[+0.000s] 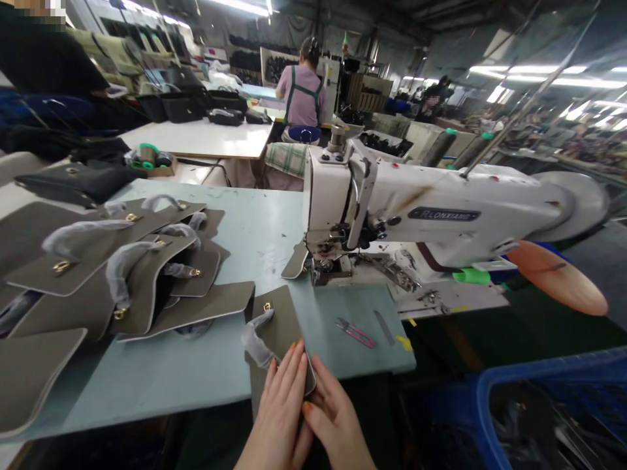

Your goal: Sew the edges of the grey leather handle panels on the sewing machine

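A grey-brown bag panel [280, 321] with pale edges lies at the front edge of the table, partly over it. It bears a gold-coloured fitting and a handle [257, 341] wrapped in clear plastic. My left hand [281, 405] rests flat on the panel, fingers stretched out and close together. At the panel's right edge, my right hand [337, 418] has its thumb and fingers curled around the border. The lower part of the panel is hidden by both hands. Pink-handled thread snips [355, 333] lie to the right of my hands.
A white sewing machine [441, 202] stands at right, with another small panel [295, 261] beside its needle area. Several similar bag pieces [132, 281] are heaped at left on the pale-green table [161, 382]. A blue crate [490, 391] stands lower right. A person [304, 91] sits farther back.
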The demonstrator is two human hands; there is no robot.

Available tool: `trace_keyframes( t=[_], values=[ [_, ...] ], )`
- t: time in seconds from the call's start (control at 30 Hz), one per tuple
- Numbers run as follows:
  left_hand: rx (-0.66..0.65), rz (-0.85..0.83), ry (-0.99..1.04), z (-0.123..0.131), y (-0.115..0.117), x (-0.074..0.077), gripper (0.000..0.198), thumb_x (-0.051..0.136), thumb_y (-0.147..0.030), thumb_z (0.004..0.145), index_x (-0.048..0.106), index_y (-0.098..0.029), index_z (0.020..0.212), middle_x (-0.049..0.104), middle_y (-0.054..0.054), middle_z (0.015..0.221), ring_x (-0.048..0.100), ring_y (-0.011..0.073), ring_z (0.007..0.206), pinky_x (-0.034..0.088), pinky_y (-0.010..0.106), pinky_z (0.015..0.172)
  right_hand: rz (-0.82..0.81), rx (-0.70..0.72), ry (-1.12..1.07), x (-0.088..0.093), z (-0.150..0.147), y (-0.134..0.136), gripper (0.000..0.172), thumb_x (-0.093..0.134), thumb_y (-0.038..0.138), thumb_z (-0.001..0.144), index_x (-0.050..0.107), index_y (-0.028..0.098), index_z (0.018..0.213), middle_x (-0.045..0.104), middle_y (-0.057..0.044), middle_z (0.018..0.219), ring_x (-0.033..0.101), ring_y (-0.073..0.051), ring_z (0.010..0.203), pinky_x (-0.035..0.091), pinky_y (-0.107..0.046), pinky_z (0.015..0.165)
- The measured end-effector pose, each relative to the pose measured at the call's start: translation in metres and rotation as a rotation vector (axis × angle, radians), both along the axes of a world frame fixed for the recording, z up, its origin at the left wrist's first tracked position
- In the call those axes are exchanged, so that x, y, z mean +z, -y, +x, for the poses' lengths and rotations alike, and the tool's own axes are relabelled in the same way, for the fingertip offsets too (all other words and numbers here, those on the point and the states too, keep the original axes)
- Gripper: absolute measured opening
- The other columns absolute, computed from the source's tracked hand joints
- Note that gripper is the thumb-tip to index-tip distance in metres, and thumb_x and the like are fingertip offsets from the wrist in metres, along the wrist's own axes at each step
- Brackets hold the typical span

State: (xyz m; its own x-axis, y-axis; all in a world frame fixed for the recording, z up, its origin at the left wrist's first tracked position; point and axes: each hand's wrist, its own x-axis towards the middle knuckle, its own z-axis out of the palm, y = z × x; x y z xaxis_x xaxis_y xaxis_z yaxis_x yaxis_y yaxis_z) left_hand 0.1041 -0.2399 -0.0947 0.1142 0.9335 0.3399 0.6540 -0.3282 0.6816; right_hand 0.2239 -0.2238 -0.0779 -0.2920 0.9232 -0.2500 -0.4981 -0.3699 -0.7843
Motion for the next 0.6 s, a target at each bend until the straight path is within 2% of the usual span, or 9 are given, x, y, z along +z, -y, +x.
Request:
trace_keyframes(
  t=[0.07, 0.13, 0.2, 0.27, 0.33, 0.4, 0.5, 0.6],
  values=[
    [-0.018, -0.043, 0.161, 0.0, 0.003, 0.005, 0.065, 0.041, -0.01, 0.089, 0.031, -0.03, 0.15, 0.036, 0.008, 0.156, 0.03, 0.0283, 0.144, 0.019, 0.049, 0.118, -0.072, -0.015, 0.01, 0.003, 0.004, -0.004, 0.058, 0.079, 0.03, 0.074, 0.061, 0.024, 0.129, 0.056, -0.008, 0.138, 0.051, -0.026, 0.129, 0.038, -0.041, 0.111],
    [0.036, -0.102, 0.351, -0.005, 0.005, 0.01, 0.053, 0.043, -0.015, 0.091, 0.047, -0.031, 0.141, 0.043, 0.006, 0.151, 0.036, 0.0278, 0.14, 0.025, 0.044, 0.117, -0.118, -0.023, 0.012, 0.009, 0.004, -0.009, 0.053, 0.076, 0.031, 0.078, 0.062, 0.022, 0.129, 0.061, -0.009, 0.132, 0.057, -0.027, 0.122, 0.045, -0.042, 0.105],
    [0.171, -0.149, 0.512, -0.017, 0.008, 0.011, 0.042, 0.052, -0.024, 0.089, 0.06, -0.029, 0.13, 0.05, 0.008, 0.145, 0.042, 0.03, 0.135, 0.031, 0.041, 0.114, -0.13, -0.009, 0.014, 0.014, 0.003, -0.015, 0.047, 0.071, 0.034, 0.083, 0.063, 0.018, 0.126, 0.064, -0.011, 0.126, 0.061, -0.027, 0.116, 0.05, -0.041, 0.097],
    [0.356, -0.217, 0.636, -0.032, 0.012, 0.006, 0.036, 0.062, -0.032, 0.084, 0.066, -0.026, 0.119, 0.055, 0.01, 0.136, 0.045, 0.0326, 0.131, 0.034, 0.042, 0.112, -0.16, 0.0, 0.026, 0.015, 0.0, -0.019, 0.041, 0.07, 0.036, 0.085, 0.067, 0.016, 0.12, 0.068, -0.011, 0.118, 0.064, -0.025, 0.109, 0.053, -0.039, 0.091],
    [0.531, -0.339, 0.773, -0.047, 0.017, -0.004, 0.039, 0.07, -0.038, 0.078, 0.067, -0.024, 0.114, 0.058, 0.01, 0.128, 0.046, 0.0343, 0.129, 0.032, 0.046, 0.113, -0.195, -0.002, 0.036, 0.012, -0.002, -0.022, 0.039, 0.07, 0.039, 0.084, 0.07, 0.016, 0.116, 0.07, -0.011, 0.112, 0.066, -0.024, 0.104, 0.054, -0.037, 0.088],
    [0.643, -0.49, 0.939, -0.057, 0.021, -0.013, 0.048, 0.076, -0.041, 0.073, 0.065, -0.021, 0.115, 0.061, 0.011, 0.126, 0.047, 0.0359, 0.128, 0.026, 0.05, 0.115, -0.196, 0.011, 0.047, 0.009, -0.003, -0.023, 0.038, 0.071, 0.04, 0.083, 0.071, 0.017, 0.114, 0.071, -0.01, 0.109, 0.066, -0.023, 0.1, 0.054, -0.037, 0.087],
    [0.66, -0.671, 1.183, -0.06, 0.023, -0.015, 0.056, 0.082, -0.042, 0.065, 0.065, -0.019, 0.113, 0.068, 0.011, 0.12, 0.049, 0.037, 0.128, 0.028, 0.049, 0.115, -0.154, 0.062, 0.084, 0.009, 0.001, -0.022, 0.04, 0.07, 0.043, 0.084, 0.071, 0.02, 0.116, 0.07, -0.009, 0.111, 0.067, -0.024, 0.099, 0.055, -0.038, 0.086],
    [0.5, -0.813, 1.403, -0.052, 0.017, 0.0, 0.051, 0.081, -0.041, 0.066, 0.069, -0.018, 0.109, 0.071, 0.012, 0.117, 0.05, 0.0353, 0.129, 0.035, 0.044, 0.112, -0.082, 0.162, 0.179, 0.021, 0.01, -0.023, 0.041, 0.066, 0.047, 0.087, 0.07, 0.024, 0.12, 0.07, -0.008, 0.113, 0.067, -0.025, 0.097, 0.055, -0.039, 0.085]
  ],
)
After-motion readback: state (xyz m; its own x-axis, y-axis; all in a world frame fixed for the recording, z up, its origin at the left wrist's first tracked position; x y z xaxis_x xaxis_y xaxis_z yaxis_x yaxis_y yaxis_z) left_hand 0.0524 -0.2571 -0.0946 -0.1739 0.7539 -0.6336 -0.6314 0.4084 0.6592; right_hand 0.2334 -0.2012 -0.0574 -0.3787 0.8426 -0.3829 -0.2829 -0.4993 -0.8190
